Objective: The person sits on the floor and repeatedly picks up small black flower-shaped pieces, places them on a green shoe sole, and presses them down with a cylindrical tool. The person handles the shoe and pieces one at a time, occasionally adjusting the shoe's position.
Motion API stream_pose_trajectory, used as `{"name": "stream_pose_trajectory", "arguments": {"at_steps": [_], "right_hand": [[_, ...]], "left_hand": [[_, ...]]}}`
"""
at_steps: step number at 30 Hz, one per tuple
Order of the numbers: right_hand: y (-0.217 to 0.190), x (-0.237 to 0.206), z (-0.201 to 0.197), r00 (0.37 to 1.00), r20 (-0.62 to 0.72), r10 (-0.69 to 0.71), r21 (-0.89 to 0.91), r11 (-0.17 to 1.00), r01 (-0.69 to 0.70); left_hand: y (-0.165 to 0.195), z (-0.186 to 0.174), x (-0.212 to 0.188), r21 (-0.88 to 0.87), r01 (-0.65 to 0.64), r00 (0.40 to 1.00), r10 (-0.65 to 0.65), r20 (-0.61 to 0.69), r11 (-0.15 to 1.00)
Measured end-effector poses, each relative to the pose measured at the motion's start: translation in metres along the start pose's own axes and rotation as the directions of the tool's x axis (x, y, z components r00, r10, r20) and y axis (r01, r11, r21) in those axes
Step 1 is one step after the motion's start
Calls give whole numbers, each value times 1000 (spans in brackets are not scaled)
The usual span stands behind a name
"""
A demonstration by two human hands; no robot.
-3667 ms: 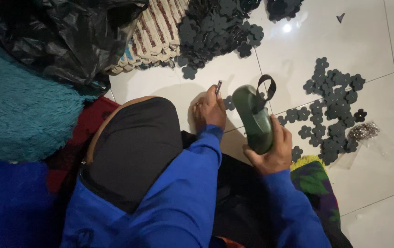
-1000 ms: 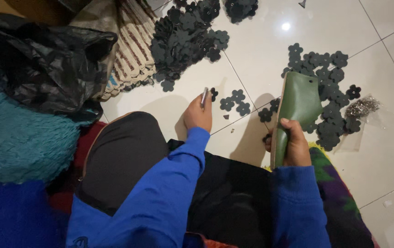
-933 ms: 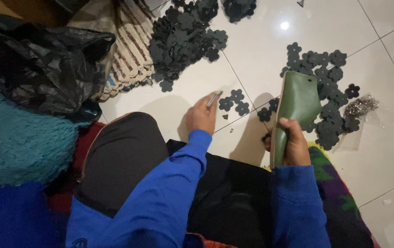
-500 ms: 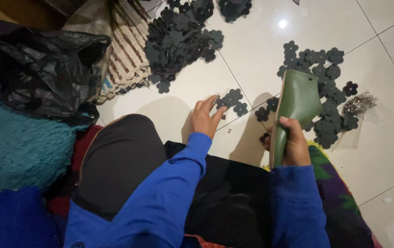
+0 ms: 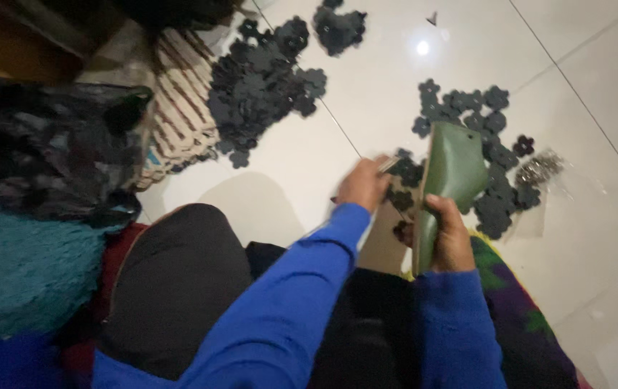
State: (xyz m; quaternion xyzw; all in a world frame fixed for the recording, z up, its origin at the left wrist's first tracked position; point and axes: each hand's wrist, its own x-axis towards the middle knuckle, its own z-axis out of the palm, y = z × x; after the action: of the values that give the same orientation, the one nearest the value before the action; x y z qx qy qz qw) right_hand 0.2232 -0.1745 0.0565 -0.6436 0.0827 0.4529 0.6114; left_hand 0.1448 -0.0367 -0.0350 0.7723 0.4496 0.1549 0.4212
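Green shoe sole upright in right hand — fingers clamped round its lower end, just above white tile floor. Left hand closed on a small thin tool, blurred, tip by the sole's left edge. Dark flower-shaped cutouts on floor behind sole; bigger pile up-left, near black plastic bag.

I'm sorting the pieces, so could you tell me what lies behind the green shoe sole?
Dark flower-shaped cutouts lie on the white tiled floor behind the green sole, held by the right hand; those directly behind it are hidden.
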Motion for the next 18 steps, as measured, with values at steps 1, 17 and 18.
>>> {"name": "stream_pose_trajectory", "arguments": {"at_steps": [1, 17, 18], "right_hand": [[-1, 1, -1, 1000, 17, -7, -1, 1000, 7], [-5, 11, -13, 999, 38, 33, -54, 998, -31], [-4, 12, -13, 999, 31, 37, -58, 998, -35]], "left_hand": [[5, 7, -1, -18, -63, 998, 62, -14, 998], [-57, -108, 54, -96, 134, 885, -162, -437, 986], [-61, -118, 61, -118, 100, 865, -145, -480, 988]]}}
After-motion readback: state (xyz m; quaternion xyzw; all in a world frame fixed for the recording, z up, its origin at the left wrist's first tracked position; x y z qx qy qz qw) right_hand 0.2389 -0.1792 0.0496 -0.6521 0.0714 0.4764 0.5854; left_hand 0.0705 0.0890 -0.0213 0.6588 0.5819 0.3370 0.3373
